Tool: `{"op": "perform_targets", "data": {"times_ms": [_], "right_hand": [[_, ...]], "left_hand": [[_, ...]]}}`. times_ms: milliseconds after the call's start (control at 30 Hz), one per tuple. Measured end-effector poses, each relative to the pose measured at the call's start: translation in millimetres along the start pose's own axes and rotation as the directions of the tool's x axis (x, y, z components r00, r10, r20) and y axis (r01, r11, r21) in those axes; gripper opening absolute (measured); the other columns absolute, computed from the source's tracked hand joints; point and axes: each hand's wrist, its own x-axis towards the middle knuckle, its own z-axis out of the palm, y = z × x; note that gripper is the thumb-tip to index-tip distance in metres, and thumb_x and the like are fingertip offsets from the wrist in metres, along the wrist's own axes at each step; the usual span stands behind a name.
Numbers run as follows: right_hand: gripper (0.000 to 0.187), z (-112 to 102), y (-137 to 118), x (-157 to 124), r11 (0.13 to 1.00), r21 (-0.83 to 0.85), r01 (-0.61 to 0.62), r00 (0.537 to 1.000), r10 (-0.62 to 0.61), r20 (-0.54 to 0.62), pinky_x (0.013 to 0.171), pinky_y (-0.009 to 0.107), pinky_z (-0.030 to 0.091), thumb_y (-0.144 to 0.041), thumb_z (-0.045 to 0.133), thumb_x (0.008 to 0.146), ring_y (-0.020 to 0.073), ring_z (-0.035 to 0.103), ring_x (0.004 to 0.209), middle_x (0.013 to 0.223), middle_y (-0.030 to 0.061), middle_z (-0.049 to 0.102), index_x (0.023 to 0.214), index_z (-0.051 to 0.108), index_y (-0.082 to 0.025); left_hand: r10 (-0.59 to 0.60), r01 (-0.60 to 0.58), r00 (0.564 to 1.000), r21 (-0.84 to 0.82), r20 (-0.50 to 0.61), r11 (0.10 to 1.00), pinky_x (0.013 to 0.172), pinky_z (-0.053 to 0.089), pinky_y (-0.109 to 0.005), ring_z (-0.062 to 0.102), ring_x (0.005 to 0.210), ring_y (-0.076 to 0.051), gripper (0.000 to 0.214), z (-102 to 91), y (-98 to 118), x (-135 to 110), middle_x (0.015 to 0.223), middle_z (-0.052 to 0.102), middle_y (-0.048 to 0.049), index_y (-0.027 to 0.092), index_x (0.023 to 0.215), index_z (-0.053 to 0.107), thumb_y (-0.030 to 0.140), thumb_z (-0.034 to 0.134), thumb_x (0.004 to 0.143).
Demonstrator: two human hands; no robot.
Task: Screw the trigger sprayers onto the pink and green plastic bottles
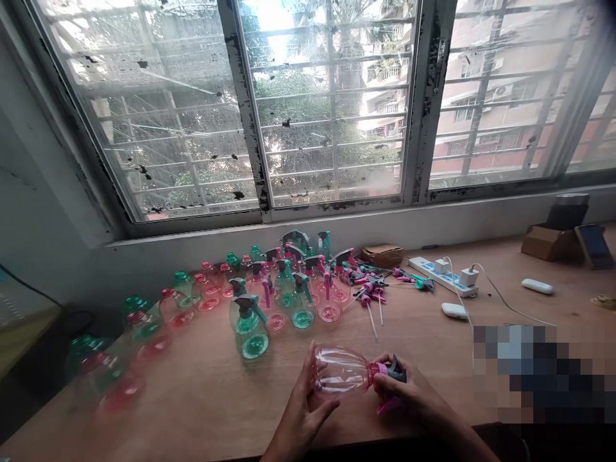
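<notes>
A clear pink spray bottle lies sideways in the air between my hands, above the near part of the table. My left hand is wrapped round its base, thumb below and fingers behind. At the neck, the fingers of my right hand close on the pink and dark grey spray head. The head's pink trigger points down. Whether the collar is fully seated on the neck I cannot tell. Beyond my hands stands a green spray bottle with its head on.
Several pink and green bottles with spray heads stand behind; open-necked bottles line the left. Loose spray heads lie by a brown cardboard piece. A power strip with cables, white cases and a phone are at the right.
</notes>
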Motion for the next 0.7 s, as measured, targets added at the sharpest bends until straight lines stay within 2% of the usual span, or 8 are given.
{"op": "perform_targets", "data": {"times_ms": [133,267,400,533,633,700], "right_hand": [[0.040,-0.6,1.1,0.7,1.000,-0.008,0.006,1.000,-0.006,0.011,0.055,0.029,0.057,-0.045,0.084,0.073,0.0154,0.062,0.056,0.064,-0.0007,0.069,0.090,0.061,-0.018],[0.039,-0.1,0.9,0.4,1.000,-0.021,-0.005,1.000,0.005,0.008,0.055,0.030,0.058,-0.045,0.084,0.074,0.0161,0.063,0.057,0.064,-0.0008,0.068,0.091,0.061,-0.018],[0.038,-0.3,3.3,1.5,1.000,0.003,0.003,1.000,-0.003,0.004,0.054,0.030,0.058,-0.047,0.083,0.074,0.0156,0.062,0.055,0.065,-0.0002,0.068,0.088,0.062,-0.018],[0.040,-1.8,5.6,2.2,1.000,-0.006,0.006,1.000,-0.006,0.003,0.054,0.030,0.058,-0.045,0.085,0.072,0.0159,0.062,0.055,0.065,-0.0004,0.069,0.090,0.063,-0.018],[0.040,-2.9,6.8,3.2,0.999,-0.037,-0.001,1.000,0.001,-0.002,0.054,0.029,0.057,-0.045,0.086,0.071,0.0162,0.063,0.056,0.066,-0.0005,0.068,0.090,0.063,-0.018],[0.039,-3.3,8.2,4.4,1.000,-0.024,0.002,1.000,-0.002,0.001,0.054,0.028,0.055,-0.046,0.084,0.073,0.0161,0.064,0.055,0.065,-0.0004,0.068,0.089,0.062,-0.018]], "left_hand": [[-0.037,0.037,0.999,-0.057,0.016,0.998,0.121,0.024,-0.052,0.038,0.144,-0.036,0.108,0.4,1.8,-0.9,0.158,0.038,-0.0137,0.027,0.157,0.016,0.046,0.082,0.074],[-0.048,0.049,0.998,-0.051,0.029,0.997,0.123,0.019,-0.051,0.026,0.149,-0.034,0.106,-0.5,4.0,-2.5,0.163,0.027,-0.0121,0.028,0.157,0.016,0.044,0.081,0.075],[0.015,-0.014,1.000,-0.016,0.020,1.000,0.123,0.018,-0.051,0.025,0.150,-0.035,0.101,-1.0,1.0,-2.7,0.165,0.023,-0.0095,0.032,0.157,0.016,0.040,0.079,0.078],[-0.025,0.028,0.999,-0.093,0.032,0.995,0.122,0.022,-0.052,0.024,0.150,-0.036,0.110,0.2,-2.0,-1.7,0.164,0.026,-0.0121,0.028,0.157,0.013,0.042,0.083,0.073],[-0.024,0.028,0.999,-0.129,0.032,0.991,0.122,0.023,-0.051,0.026,0.149,-0.036,0.106,0.3,-2.0,-1.5,0.164,0.025,-0.0110,0.029,0.157,0.018,0.042,0.083,0.073],[-0.002,0.003,1.000,-0.085,0.019,0.996,0.123,0.021,-0.050,0.028,0.149,-0.034,0.102,-0.4,-1.8,-2.2,0.164,0.027,-0.0093,0.032,0.156,0.021,0.040,0.082,0.075]]}}
